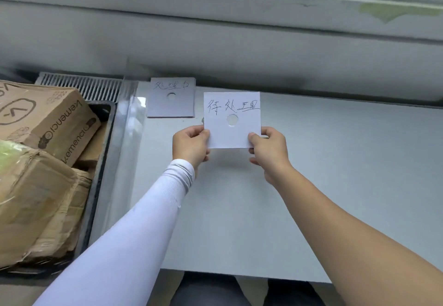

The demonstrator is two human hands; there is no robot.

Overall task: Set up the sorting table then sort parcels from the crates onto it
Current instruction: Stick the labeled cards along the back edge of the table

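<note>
A white paper label (pixel 232 111) with handwritten characters and a round hole is held up above the white table (pixel 335 185). My left hand (pixel 190 146) pinches its lower left corner and my right hand (pixel 268 152) pinches its lower right corner. A second white label (pixel 170 104) with handwriting and a hole lies flat on the table's far left corner. Cardboard parcels (pixel 45 123) are piled in a dark crate (pixel 100 161) to the left of the table.
A grey wall ledge (pixel 239 41) runs behind the table. A ribbed white grille (pixel 81 85) sits behind the crate. A clear plastic sheet (pixel 127 104) stands at the table's left edge. The table's near edge is by my legs.
</note>
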